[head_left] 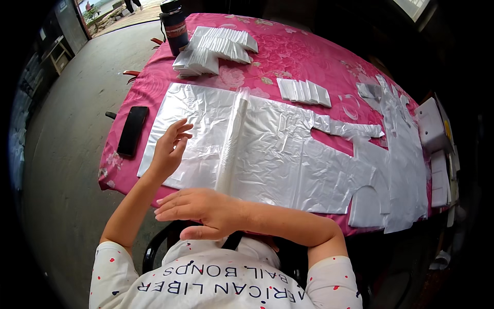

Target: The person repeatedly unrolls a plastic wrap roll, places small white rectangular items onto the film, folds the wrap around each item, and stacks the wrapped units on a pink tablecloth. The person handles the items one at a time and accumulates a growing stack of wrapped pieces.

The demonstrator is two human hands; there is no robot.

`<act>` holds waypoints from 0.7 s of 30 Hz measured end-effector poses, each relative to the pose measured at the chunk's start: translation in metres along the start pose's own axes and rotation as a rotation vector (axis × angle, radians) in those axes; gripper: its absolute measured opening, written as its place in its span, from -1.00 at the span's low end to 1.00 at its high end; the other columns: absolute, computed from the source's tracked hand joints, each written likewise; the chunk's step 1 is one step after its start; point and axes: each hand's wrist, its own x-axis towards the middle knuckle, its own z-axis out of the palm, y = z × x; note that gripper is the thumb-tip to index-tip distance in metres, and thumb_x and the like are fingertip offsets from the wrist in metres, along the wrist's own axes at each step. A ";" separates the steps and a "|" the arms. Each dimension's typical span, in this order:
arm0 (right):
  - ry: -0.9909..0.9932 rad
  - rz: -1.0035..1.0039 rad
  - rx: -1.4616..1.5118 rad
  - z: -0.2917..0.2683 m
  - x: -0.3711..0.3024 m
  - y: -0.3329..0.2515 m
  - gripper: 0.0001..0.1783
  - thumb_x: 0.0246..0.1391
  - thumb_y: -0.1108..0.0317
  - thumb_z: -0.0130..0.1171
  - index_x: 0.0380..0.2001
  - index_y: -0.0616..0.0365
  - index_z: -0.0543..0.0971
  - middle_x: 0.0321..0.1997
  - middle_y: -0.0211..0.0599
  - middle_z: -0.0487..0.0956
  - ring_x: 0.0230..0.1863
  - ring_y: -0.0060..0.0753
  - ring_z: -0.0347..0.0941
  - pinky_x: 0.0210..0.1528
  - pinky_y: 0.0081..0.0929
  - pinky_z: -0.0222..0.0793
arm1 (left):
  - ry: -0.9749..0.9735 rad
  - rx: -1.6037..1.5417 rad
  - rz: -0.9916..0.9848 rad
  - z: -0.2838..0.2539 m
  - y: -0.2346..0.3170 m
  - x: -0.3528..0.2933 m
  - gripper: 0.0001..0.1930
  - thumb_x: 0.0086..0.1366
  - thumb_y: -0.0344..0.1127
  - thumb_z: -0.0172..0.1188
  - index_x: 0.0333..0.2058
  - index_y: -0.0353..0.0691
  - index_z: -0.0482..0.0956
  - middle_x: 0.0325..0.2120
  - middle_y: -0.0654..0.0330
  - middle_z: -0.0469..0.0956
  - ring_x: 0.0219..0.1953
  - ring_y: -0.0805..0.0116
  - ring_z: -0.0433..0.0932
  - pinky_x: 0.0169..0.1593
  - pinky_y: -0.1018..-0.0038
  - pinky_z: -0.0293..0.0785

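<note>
A stack of thin, whitish plastic bags [272,159] lies flat before me, its handle cut-outs toward the right. Across it runs a narrow rolled or folded strip of plastic [232,141]; I cannot tell which. My left hand [171,148] is over the smooth left part of the plastic, fingers apart and slightly bent, holding nothing. Nearer to my body, my right hand [203,210] reaches leftward past the front edge of the plastic. Its fingers are stretched out with nothing in them. Whether the left fingertips touch the plastic is not plain.
A black phone [133,132] lies at the table's left. Folded plastic bundles [218,46] stand by a dark flask [175,31] at the back, with a smaller folded row [303,92] to their right. More loose bags [401,165] cover the right end of the pink floral tablecloth [288,46].
</note>
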 end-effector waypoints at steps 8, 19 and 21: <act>-0.104 0.266 -0.718 -0.021 -0.009 0.083 -0.41 0.14 -0.06 -0.10 0.10 0.12 0.35 0.23 -0.23 0.27 0.31 -0.16 0.04 0.30 -0.17 -0.10 | 0.098 -0.039 -0.197 -0.065 -0.014 -0.104 -0.53 0.18 -0.57 -0.02 0.10 -0.33 0.24 -0.04 0.05 0.43 -0.13 0.39 0.49 -0.08 0.52 0.40; -0.144 0.295 -0.791 0.054 0.088 0.139 -0.47 0.03 0.08 0.00 0.04 0.10 0.41 0.21 -0.23 0.29 0.35 -0.16 -0.06 0.33 -0.08 -0.26 | 0.029 0.688 -0.429 -0.033 0.016 -0.143 -0.13 -0.05 -0.07 0.34 0.11 -0.43 0.07 -0.16 -0.15 0.34 -0.15 -0.06 0.40 -0.07 0.22 0.35; -0.008 0.343 -0.795 0.061 0.085 0.140 -0.43 0.01 0.15 0.02 0.11 0.12 0.34 0.27 -0.17 0.19 0.38 -0.11 -0.16 0.34 -0.08 -0.31 | 0.035 0.581 -0.433 -0.032 0.011 -0.142 -0.10 -0.14 -0.15 0.41 0.09 -0.45 0.08 -0.10 -0.23 0.36 -0.05 -0.11 0.39 -0.03 0.21 0.35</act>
